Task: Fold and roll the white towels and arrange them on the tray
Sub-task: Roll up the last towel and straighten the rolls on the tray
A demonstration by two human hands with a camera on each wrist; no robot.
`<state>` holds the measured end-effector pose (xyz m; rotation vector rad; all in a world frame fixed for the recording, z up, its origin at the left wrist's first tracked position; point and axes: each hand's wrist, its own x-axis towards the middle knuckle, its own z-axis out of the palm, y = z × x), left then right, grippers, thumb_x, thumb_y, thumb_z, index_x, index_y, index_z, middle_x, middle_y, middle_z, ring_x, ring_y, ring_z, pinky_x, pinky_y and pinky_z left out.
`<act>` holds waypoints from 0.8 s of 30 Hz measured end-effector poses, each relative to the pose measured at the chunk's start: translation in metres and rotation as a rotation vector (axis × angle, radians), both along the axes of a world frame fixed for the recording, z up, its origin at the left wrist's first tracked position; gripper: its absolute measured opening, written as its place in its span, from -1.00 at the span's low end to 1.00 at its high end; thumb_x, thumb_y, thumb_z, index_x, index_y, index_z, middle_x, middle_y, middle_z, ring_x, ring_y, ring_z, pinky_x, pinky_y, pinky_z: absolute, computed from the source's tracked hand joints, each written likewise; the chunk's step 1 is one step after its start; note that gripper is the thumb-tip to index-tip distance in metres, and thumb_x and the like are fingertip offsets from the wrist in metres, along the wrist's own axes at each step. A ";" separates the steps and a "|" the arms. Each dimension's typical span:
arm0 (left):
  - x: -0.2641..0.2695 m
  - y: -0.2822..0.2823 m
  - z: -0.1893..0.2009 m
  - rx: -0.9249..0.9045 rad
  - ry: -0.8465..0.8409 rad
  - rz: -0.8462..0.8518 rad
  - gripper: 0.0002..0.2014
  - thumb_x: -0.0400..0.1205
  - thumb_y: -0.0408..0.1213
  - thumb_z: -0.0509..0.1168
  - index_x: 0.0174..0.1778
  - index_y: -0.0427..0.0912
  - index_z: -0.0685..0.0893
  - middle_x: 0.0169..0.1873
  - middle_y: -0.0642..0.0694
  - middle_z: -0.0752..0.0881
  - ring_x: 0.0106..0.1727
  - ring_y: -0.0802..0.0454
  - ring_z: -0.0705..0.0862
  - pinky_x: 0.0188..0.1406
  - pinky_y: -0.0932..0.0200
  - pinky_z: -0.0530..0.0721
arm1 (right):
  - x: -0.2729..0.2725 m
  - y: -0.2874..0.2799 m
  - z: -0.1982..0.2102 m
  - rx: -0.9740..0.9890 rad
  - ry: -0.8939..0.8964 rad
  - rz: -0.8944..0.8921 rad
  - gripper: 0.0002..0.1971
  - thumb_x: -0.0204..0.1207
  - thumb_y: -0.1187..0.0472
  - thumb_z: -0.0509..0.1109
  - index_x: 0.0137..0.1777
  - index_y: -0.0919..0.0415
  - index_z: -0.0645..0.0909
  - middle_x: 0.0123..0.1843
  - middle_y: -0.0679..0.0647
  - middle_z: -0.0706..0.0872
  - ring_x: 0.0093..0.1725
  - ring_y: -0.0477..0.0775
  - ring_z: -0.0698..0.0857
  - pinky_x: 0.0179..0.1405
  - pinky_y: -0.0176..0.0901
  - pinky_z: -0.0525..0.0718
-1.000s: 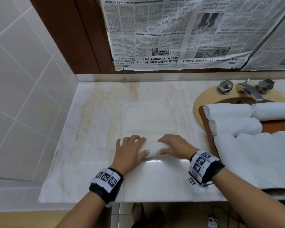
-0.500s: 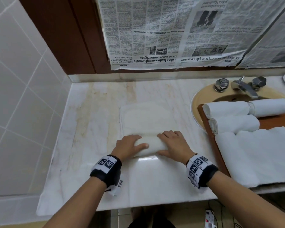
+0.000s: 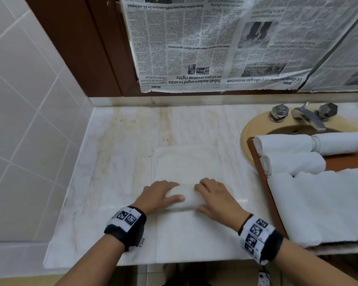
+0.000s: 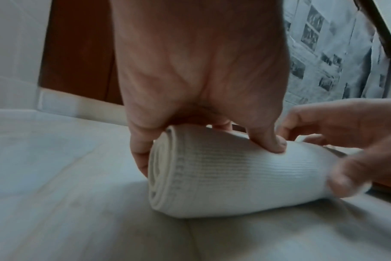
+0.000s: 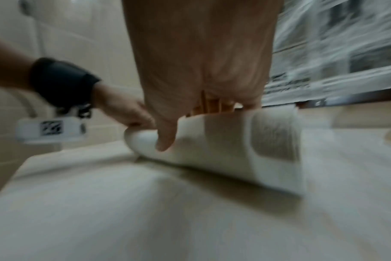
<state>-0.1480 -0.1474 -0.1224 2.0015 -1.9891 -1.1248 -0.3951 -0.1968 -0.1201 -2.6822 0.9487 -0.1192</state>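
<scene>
Left hand point(image 3: 157, 196) and right hand point(image 3: 215, 198) side by side, fingers point(image 4: 271, 141) curled.

Head view: high, facing forward and down over the bench point(image 3: 120, 153), taking in both hands, the sink point(image 3: 256, 124) and the tray point(image 3: 256, 159) at right; left wrist view: low, just behind the left hand point(image 4: 201, 70), facing along it toward the newspaper-covered wall point(image 4: 324, 61); right wrist view: low, close behind the right hand point(image 5: 201, 61), blurred; all three share the rolled towel point(image 3: 184, 198) under both hands.
</scene>
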 end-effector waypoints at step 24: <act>-0.029 -0.004 0.008 -0.285 -0.369 0.099 -0.11 0.42 0.53 -0.07 0.61 0.11 0.38 0.51 0.08 0.46 0.53 -0.04 0.40 0.57 -0.27 0.23 | 0.035 -0.094 0.037 0.516 0.242 -0.068 -0.45 0.40 -0.11 0.57 0.39 0.00 0.63 0.24 -0.01 0.68 0.24 0.09 0.62 0.27 0.00 0.55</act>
